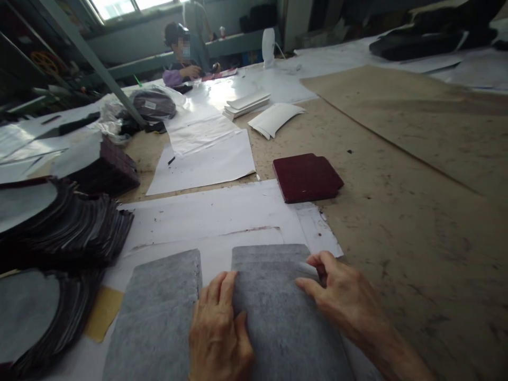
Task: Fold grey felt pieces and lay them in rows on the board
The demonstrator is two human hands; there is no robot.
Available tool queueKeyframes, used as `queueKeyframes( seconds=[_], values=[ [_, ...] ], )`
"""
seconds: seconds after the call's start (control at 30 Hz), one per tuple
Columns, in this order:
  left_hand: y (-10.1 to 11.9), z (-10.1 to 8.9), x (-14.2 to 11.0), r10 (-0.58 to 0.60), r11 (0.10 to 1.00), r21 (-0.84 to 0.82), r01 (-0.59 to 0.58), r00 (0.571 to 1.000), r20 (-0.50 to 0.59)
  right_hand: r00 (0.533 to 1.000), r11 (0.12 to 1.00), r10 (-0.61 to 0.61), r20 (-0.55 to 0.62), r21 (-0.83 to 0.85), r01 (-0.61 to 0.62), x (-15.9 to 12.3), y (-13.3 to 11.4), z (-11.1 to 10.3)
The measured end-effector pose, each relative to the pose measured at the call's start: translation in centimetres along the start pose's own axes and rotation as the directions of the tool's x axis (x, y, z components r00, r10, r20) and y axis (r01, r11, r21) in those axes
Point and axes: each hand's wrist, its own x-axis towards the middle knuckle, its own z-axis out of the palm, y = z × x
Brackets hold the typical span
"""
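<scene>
A grey fabric-like sheet point(273, 317) lies in front of me, on top of what looks like layered pieces at its far edge. Along its left edge rests my left hand point(220, 330), fingers stretched forward and the thumb apart on the sheet. My right hand point(345, 296) is at the far right corner, thumb above and curled fingers at the edge, where the sheet looks slightly bent up; the fingertips are partly hidden. To the left, close to my left hand, is a second grey stack point(159, 312) with layered edges.
Dark stacks of curved pieces point(87, 227) stand at the left. A maroon notched block point(305, 177) lies ahead, near white paper sheets point(206, 164) and curved white pieces point(273, 120). Brown board point(397, 116) covers the right. A person point(182, 63) sits at the far side.
</scene>
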Motion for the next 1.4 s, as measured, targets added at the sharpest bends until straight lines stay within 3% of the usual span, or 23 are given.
queueKeyframes(
  seconds=[0.17,0.47,0.67,0.8,0.87,0.97,1.1,1.17,1.23,1.33,1.4],
  values=[
    [-1.9,0.0,0.6,0.05,0.998,-0.041,-0.046,0.994,0.099,0.992,0.992,0.106,0.073,0.067,-0.111,-2.4,1.1,0.3],
    [-2.6,-0.1,0.8,0.019,0.993,-0.116,0.002,0.983,0.185,0.997,0.994,0.075,-0.03,0.083,-0.073,-2.7,0.8,1.5],
    [-3.0,-0.1,0.8,0.034,0.993,-0.119,-0.013,0.983,0.178,0.997,0.997,-0.006,-0.075,0.074,0.012,-2.5,0.8,1.1],
    [-2.8,-0.3,0.8,0.032,0.991,-0.133,-0.008,0.983,0.179,0.996,1.0,0.006,-0.083,0.024,-0.004,-2.9,0.8,1.5],
    [-2.6,-0.4,0.9,0.011,0.991,-0.137,0.015,0.983,0.185,0.992,1.0,0.009,-0.126,-0.018,-0.011,-3.3,0.8,2.0],
    [-2.2,-0.4,1.0,-0.013,0.987,-0.153,0.045,0.98,0.201,0.959,0.998,-0.019,-0.281,-0.067,0.0,-4.0,1.1,2.5],
    [-1.9,-0.4,1.0,-0.069,0.982,-0.16,0.099,0.98,0.185,0.914,0.998,-0.068,-0.401,-0.024,0.063,-3.1,1.8,1.7],
    [-1.5,-0.5,0.9,-0.146,0.975,-0.136,0.173,0.97,0.193,0.926,0.994,-0.105,-0.362,-0.022,0.104,-1.6,1.8,0.9],
    [-1.0,-0.7,0.9,-0.24,0.958,-0.103,0.267,0.945,0.223,0.954,0.986,-0.169,-0.246,-0.056,0.16,0.3,1.4,0.1],
    [0.2,-1.3,1.1,-0.377,0.916,-0.028,0.399,0.885,0.274,0.963,0.962,-0.264,-0.05,-0.086,0.259,2.7,0.6,-0.7],
    [1.1,-1.7,1.3,-0.44,0.889,0.014,0.458,0.846,0.301,0.958,0.954,-0.288,0.016,-0.087,0.288,3.9,0.2,-1.1]
  ],
)
